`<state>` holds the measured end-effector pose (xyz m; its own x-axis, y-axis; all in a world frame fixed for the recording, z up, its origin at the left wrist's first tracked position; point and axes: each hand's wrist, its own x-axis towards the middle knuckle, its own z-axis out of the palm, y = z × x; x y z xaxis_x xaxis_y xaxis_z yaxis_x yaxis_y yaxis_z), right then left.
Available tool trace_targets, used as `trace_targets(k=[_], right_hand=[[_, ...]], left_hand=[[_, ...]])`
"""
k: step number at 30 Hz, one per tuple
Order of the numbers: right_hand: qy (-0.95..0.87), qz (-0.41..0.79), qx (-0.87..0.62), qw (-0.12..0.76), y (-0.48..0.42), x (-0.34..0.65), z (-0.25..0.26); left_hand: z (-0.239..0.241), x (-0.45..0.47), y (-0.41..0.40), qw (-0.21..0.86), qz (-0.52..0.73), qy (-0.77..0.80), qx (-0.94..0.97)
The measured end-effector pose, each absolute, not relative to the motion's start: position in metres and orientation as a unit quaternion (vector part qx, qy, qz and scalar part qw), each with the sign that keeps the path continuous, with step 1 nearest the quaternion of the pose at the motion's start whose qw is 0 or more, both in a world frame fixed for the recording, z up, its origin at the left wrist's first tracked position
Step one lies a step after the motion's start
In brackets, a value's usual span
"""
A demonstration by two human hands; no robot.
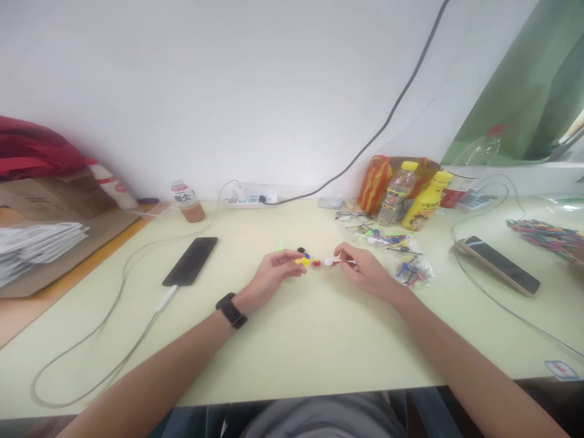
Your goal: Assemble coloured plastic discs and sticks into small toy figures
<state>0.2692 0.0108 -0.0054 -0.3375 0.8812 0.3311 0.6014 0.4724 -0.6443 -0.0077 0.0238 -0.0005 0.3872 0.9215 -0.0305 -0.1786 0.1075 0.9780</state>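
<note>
Tabletop [292, 340]: yellow piece [303, 262], “炭”-label bottle [192, 210]

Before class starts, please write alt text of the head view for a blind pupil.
A person's left hand touches a small yellow piece; the right hand holds a white piece over a pale table. A black phone lies at left; a yellow bottle stands at right.

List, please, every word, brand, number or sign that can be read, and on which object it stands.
"炭", then a less clear character: label of the brown-drink bottle.
Too blurred or small to read: print on the yellow bottle, the clear yellow-capped bottle, the red-and-white bottle and the sticker.
</note>
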Motion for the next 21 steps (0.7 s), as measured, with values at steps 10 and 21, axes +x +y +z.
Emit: trace_targets(k=[10, 21], right_hand=[[-0.76, 0.293, -0.45, 0.365, 0.007, 0.266, -0.002], [-0.753, 0.316, -0.449, 0.363, 0.009, 0.267, -0.002]], left_hand=[[0.002, -0.007, 0.024, 0.656, 0.425, 0.36, 0.509], [0.008, -0.018, 0.037, 0.647, 0.466, 0.371, 0.476]])
